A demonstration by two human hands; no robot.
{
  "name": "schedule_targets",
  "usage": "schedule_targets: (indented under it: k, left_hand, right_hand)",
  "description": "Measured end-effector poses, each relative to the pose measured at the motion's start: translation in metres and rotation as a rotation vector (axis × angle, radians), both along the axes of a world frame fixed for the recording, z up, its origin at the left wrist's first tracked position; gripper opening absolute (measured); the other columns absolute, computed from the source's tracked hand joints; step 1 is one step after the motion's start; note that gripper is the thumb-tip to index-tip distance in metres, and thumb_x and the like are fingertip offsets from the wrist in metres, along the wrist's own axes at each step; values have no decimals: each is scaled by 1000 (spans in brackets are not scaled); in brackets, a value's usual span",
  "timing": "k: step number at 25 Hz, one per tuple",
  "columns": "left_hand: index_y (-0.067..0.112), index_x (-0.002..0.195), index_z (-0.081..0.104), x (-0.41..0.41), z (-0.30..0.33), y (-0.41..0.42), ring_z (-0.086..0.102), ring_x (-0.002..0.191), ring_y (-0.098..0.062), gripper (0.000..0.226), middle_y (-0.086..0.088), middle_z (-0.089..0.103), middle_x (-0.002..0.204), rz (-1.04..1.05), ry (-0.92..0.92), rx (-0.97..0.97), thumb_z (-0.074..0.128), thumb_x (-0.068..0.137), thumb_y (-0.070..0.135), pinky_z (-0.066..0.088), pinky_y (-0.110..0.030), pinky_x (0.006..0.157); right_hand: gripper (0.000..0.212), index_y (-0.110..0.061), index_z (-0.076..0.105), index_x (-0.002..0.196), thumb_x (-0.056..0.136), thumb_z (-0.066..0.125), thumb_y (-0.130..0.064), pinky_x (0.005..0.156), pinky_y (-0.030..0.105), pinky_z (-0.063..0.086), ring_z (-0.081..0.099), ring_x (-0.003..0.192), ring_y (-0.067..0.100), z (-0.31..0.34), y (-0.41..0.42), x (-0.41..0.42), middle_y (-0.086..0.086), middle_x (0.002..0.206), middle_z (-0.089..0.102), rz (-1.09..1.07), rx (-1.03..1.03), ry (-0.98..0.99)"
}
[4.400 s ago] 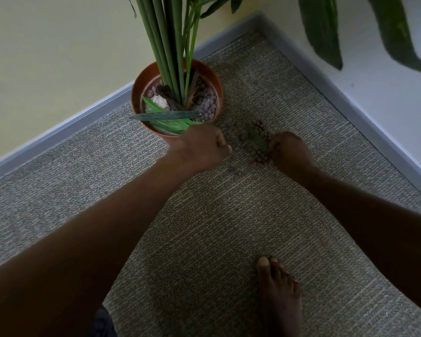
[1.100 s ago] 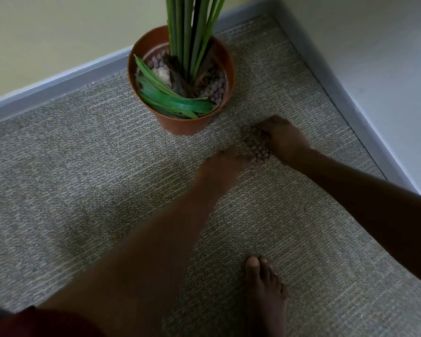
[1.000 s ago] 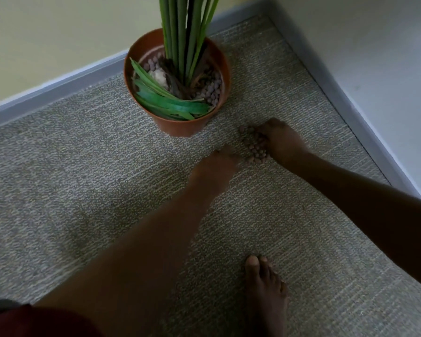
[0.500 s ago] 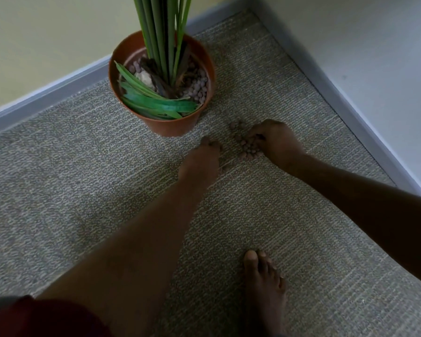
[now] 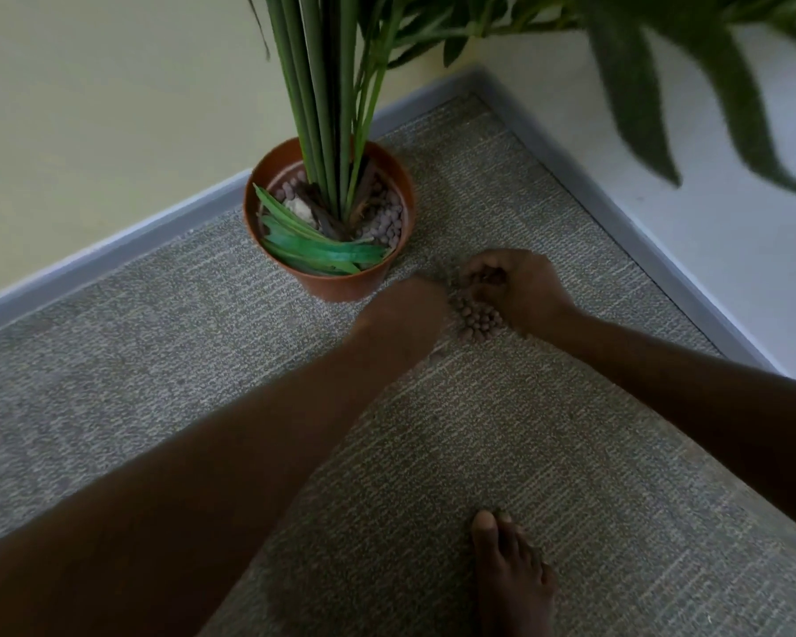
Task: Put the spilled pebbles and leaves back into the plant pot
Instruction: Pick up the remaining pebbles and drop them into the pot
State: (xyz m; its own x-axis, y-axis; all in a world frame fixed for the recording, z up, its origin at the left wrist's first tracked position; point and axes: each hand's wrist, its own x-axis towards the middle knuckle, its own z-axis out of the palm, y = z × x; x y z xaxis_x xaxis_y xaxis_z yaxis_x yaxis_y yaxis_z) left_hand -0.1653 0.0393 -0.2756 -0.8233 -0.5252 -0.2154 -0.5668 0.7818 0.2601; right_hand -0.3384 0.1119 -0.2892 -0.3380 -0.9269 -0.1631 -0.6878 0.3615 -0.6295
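A terracotta plant pot (image 5: 341, 289) stands on the carpet near the room's corner, with tall green stems, cut green leaves (image 5: 327, 252) and grey-brown pebbles inside. A small heap of spilled pebbles (image 5: 478, 320) lies on the carpet just right of the pot. My right hand (image 5: 520, 287) is on the heap's far right side, fingers curled over pebbles. My left hand (image 5: 405, 310) rests on the carpet against the heap's left side; its fingers are blurred and mostly hidden.
Grey skirting (image 5: 111, 248) and two walls meet behind the pot. Large plant leaves (image 5: 635, 98) hang over the upper right. My bare foot (image 5: 508, 577) stands on the carpet (image 5: 570, 452) below the hands.
Both hands have closed in on the pebble heap from either side, bunching it tighter. The loose leaf that lay on the heap earlier is gone. The view has shifted right.
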Motion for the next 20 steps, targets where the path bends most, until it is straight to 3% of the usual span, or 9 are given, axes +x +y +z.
schedule_targets:
  k: [4, 7, 10, 12, 18, 20]
  left_hand:
    - [14, 101, 68, 19, 47, -15, 64, 92, -26, 19, -9, 65, 107, 133, 231, 126, 54, 89, 11, 53, -36, 81]
    - [17, 97, 70, 42, 57, -31, 64, 90, -25, 16, -8, 67, 103, 172, 341, 82, 59, 87, 10, 48, -29, 80]
    - [13, 103, 68, 47, 59, -45, 62, 94, -27, 19, -12, 63, 110, 254, 336, 50, 62, 86, 15, 47, -31, 82]
    - [12, 106, 68, 46, 57, -48, 61, 95, -29, 25, -12, 61, 114, 301, 314, 44, 63, 83, 21, 46, -30, 80]
    - [13, 117, 65, 49, 56, -47, 62, 101, -28, 45, -10, 58, 121, 389, 354, -1, 76, 77, 31, 52, -34, 89]
    - [12, 125, 62, 51, 59, -45, 61, 107, -30, 50, -11, 57, 125, 375, 357, -7, 75, 78, 25, 51, -36, 94]
  right_hand:
    - [12, -18, 75, 91, 80, 73, -14, 63, -2, 38, 60, 67, -12, 45, -25, 18, -8, 82, 71, 89, -114, -73]
    - [12, -8, 75, 91, 79, 73, -7, 57, -2, 38, 61, 67, -11, 72, -49, 32, -4, 78, 68, 183, -216, -93]
    - [13, -18, 76, 89, 76, 75, -14, 56, -2, 39, 57, 61, -18, 75, -68, 40, -10, 78, 70, 213, -178, -48]
    - [12, -15, 76, 86, 75, 75, -11, 54, -2, 39, 56, 59, -18, 71, -78, 42, -8, 76, 69, 213, -154, -44]
    - [25, -11, 71, 103, 78, 75, -10, 55, 6, 39, 57, 70, 5, 68, -101, 52, 1, 89, 67, 152, -137, 5]
    - [28, -10, 70, 107, 79, 74, -8, 55, 8, 44, 60, 66, 2, 64, -98, 51, 3, 90, 68, 133, -146, -48]
